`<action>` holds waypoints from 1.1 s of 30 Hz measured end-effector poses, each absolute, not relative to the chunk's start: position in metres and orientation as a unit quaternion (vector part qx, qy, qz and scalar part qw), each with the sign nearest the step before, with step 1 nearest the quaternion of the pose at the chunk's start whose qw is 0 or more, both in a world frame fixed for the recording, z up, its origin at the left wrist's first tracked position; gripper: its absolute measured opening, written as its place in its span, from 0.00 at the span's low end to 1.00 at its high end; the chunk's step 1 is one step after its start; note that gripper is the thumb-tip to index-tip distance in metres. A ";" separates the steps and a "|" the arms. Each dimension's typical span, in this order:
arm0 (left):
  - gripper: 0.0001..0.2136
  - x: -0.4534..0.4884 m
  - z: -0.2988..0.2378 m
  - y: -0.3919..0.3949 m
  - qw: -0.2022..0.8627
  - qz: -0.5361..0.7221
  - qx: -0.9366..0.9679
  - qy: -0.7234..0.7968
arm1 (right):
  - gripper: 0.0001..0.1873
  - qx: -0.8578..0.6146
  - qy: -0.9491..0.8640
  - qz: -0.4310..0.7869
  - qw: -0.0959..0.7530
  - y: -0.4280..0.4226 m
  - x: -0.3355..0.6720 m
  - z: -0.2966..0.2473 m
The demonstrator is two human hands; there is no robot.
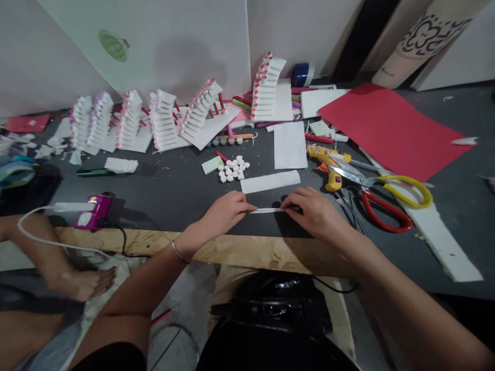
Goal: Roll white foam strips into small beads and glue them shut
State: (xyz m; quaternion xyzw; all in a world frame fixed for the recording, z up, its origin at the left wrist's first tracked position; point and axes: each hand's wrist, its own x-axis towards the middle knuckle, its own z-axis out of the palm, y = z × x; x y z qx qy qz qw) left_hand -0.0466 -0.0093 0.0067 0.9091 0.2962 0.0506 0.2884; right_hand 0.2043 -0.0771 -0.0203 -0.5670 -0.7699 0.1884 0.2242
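A craft workshop: the worktop (174,193) bears large scissors (362,179), a glue gun (333,181) beside them, white models (162,122) to their left.

Dark table (174,180) with white pieces (230,172), paper strip (270,182), glue gun (331,183).

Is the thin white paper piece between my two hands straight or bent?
Straight: the thin white paper piece runs in one line between the left hand and the right hand.

Head view (only one): faces forward, down onto desk (170,188).
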 end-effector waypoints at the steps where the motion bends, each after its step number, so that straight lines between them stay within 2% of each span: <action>1: 0.15 -0.046 0.007 -0.010 0.287 0.048 0.909 0.299 | 0.08 -0.562 -0.775 0.177 0.227 -0.078 0.205 -0.021; 7: 0.13 -0.042 0.010 -0.005 0.282 0.025 0.911 0.301 | 0.06 -0.558 -0.781 0.168 0.225 -0.075 0.203 -0.021; 18: 0.08 -0.037 0.016 0.002 0.259 -0.019 0.913 0.315 | 0.04 -0.549 -0.799 0.179 0.168 -0.065 0.200 -0.015; 24: 0.05 -0.034 0.013 -0.001 0.255 -0.007 0.907 0.335 | 0.04 -0.539 -0.818 0.151 0.130 -0.067 0.199 -0.014; 33: 0.04 -0.032 0.007 -0.004 0.265 0.020 0.907 0.326 | 0.05 -0.512 -0.840 0.126 0.129 -0.068 0.199 -0.022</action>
